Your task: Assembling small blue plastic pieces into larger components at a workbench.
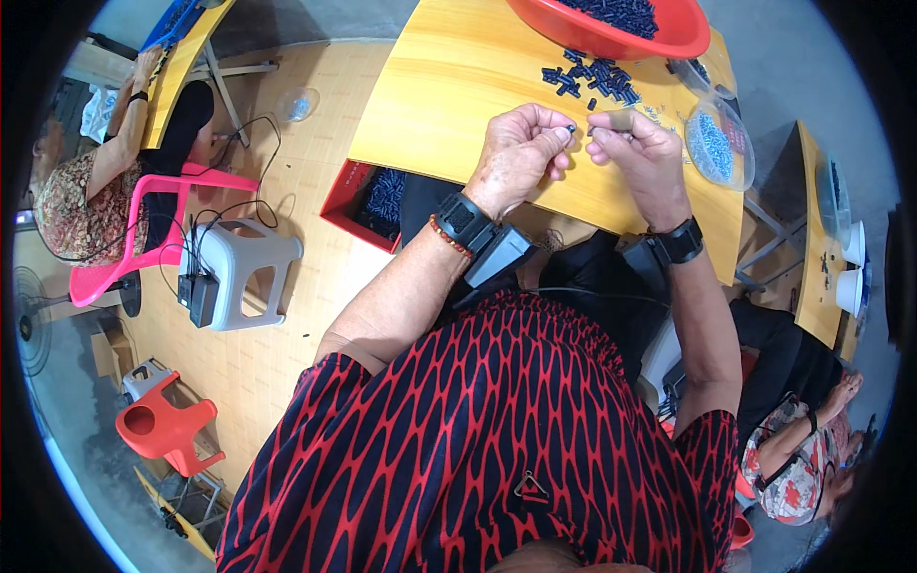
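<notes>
Above the table's near edge, my left hand [523, 156] pinches a small dark cylindrical piece [571, 128] between thumb and fingertips. Facing it a short gap away, my right hand [648, 164] is closed in a pinch, with a band around one finger. What its fingertips hold is too small to make out. Just beyond the hands, a loose pile of small dark cylindrical pieces [604, 78] lies on the yellow wooden table [439, 91]. Tiny light-coloured bits [654, 113] are scattered beside my right hand.
A red basin [611, 33] of dark pieces stands at the table's far side. Clear round trays [718, 143] hold small bluish parts at right. Below the left edge sits a red box [349, 205] of dark pieces. A grey stool [250, 272] and two people are nearby.
</notes>
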Demonstrator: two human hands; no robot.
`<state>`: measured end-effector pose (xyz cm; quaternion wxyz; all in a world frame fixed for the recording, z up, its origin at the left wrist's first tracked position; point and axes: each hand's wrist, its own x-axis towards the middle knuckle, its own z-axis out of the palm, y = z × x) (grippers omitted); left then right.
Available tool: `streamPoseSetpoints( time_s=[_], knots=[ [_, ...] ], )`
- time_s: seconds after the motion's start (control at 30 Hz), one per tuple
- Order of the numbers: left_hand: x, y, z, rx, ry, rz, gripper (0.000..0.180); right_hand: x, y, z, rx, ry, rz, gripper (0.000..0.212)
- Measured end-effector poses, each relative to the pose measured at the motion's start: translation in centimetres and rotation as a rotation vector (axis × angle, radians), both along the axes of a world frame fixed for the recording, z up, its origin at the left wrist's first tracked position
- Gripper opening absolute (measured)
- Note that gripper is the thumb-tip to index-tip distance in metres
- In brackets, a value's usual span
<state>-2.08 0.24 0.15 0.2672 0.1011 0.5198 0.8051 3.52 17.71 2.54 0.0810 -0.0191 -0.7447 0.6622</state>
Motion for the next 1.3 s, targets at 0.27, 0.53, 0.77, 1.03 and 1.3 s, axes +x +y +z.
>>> streamPoseSetpoints(
  time_s=[0.27,0.53,0.77,1.03,1.3],
  knots=[
    [0.0,-0.1,0.1,0.009,-0.052,-0.020,0.010,-0.6,-1.2,0.2,-0.050,0.052,-0.028,0.017],
    [0.0,-0.1,0.1,0.036,-0.088,-0.028,0.009,-0.7,-1.9,0.4,0.081,0.122,-0.055,0.014],
    [0.4,0.1,0.4,0.017,-0.081,-0.007,0.008,-0.5,-1.5,0.0,0.096,0.106,-0.019,0.013],
    [0.8,0.3,0.4,-0.027,-0.024,0.036,0.006,-0.7,-1.7,0.0,0.254,0.207,0.020,0.013],
    [1.2,0.7,0.5,-0.064,0.004,0.077,0.007,0.0,-1.8,-0.1,0.529,0.299,-0.026,0.015]
  ],
)
